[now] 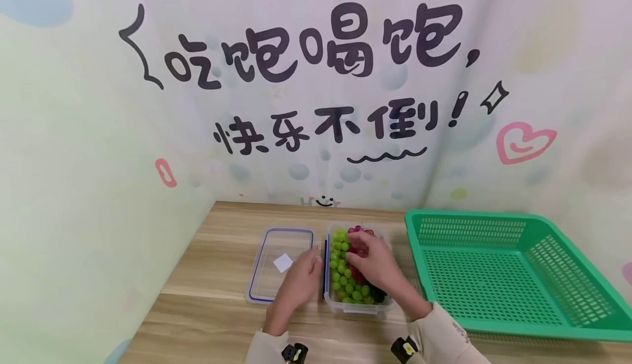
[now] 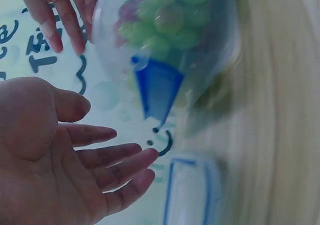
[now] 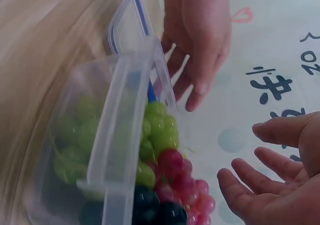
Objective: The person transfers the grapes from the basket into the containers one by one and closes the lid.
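Observation:
A clear plastic box (image 1: 359, 309) stands on the table, packed with green grapes (image 1: 340, 279), red grapes (image 3: 172, 163) and dark grapes (image 3: 145, 202). My right hand (image 1: 377, 265) hovers over the red grapes, partly hiding them; the right wrist view has its fingers spread and holding nothing. Beside the box's left wall is my left hand (image 1: 302, 276), palm turned toward the box. Its fingers are loosely extended and apart from the box in the left wrist view. A blue strip (image 2: 159, 87) runs along that side of the box; what it belongs to is unclear.
A clear lid (image 1: 261, 284) with a blue seal lies flat left of the box, a white square label (image 1: 283, 262) on it. To the right stands a large green plastic basket (image 1: 494, 287). A printed wall (image 1: 306, 183) borders the wooden table (image 1: 197, 320) at the back.

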The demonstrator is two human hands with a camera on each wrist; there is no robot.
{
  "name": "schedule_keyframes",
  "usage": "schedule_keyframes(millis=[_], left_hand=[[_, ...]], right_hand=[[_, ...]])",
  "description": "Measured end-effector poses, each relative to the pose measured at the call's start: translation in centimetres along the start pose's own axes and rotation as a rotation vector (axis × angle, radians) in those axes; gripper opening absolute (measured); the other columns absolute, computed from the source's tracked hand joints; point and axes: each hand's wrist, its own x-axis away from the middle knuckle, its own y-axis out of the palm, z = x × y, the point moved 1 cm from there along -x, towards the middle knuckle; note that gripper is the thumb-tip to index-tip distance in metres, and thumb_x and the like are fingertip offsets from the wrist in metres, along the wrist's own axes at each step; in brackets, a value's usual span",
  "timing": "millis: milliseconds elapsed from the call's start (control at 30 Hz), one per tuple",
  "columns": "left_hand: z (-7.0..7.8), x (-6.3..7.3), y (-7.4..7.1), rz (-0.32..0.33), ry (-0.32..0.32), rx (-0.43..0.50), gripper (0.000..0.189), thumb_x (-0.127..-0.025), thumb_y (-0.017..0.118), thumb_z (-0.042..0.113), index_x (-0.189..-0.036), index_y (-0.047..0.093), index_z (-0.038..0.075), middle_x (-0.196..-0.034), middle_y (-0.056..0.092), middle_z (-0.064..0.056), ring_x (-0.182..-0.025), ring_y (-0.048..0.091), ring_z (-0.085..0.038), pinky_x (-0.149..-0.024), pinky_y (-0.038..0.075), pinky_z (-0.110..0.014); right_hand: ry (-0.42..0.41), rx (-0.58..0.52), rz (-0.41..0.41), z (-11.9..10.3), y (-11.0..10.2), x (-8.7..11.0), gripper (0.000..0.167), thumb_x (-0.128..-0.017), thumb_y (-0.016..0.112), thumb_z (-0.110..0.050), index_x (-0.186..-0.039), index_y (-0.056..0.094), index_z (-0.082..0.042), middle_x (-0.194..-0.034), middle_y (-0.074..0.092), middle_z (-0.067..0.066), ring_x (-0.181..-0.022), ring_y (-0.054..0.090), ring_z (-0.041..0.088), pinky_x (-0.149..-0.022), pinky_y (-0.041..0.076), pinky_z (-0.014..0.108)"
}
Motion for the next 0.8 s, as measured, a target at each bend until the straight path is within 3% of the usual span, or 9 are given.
schedule_keyframes(millis=[167,467,633,800], left_hand=[[-0.7,0.0,-1.6,0.039,0.000,-0.058,0.043,-0.104,0.044,0.013,-0.141,0.047,-0.009,-0.138,0.053,-0.030,-0.129,0.050,-0.045,-0.108,0.042,-0.056],[-3.3,-0.4,-4.7,0.137,-0.074,-0.092,0.039,-0.101,0.047,0.009,-0.136,0.053,-0.009,-0.128,0.060,-0.030,-0.119,0.058,-0.045,-0.101,0.047,-0.057],[-4.3,-0.7,-5.8,0.109,-0.124,-0.117,0.041,-0.102,0.046,0.010,-0.136,0.051,-0.012,-0.135,0.054,-0.032,-0.129,0.049,-0.047,-0.109,0.040,-0.058],[-5.3,-0.7,-6.7,0.126,-0.163,-0.150,0.042,-0.100,0.047,0.009,-0.134,0.050,-0.015,-0.134,0.052,-0.037,-0.128,0.048,-0.051,-0.107,0.040,-0.061]], right_hand=[[-0.025,-0.065,-0.076,-0.6,2.2,-0.6,0.036,-0.091,0.068,-0.002,-0.127,0.063,-0.002,-0.130,0.063,0.020,-0.120,0.060,0.038,-0.091,0.057,0.045],[-0.032,-0.050,-0.207,-1.4,5.6,-1.7,0.039,-0.092,0.069,-0.008,-0.129,0.061,-0.001,-0.134,0.061,0.020,-0.120,0.059,0.041,-0.091,0.057,0.048],[0.109,-0.194,-0.314,-1.9,7.1,-2.3,0.048,-0.094,0.068,-0.016,-0.138,0.053,-0.002,-0.144,0.051,0.022,-0.129,0.051,0.043,-0.100,0.051,0.053],[0.238,-0.270,-0.294,-2.5,8.4,-3.1,0.061,-0.093,0.067,-0.017,-0.145,0.042,0.001,-0.152,0.041,0.025,-0.134,0.046,0.043,-0.106,0.044,0.057]])
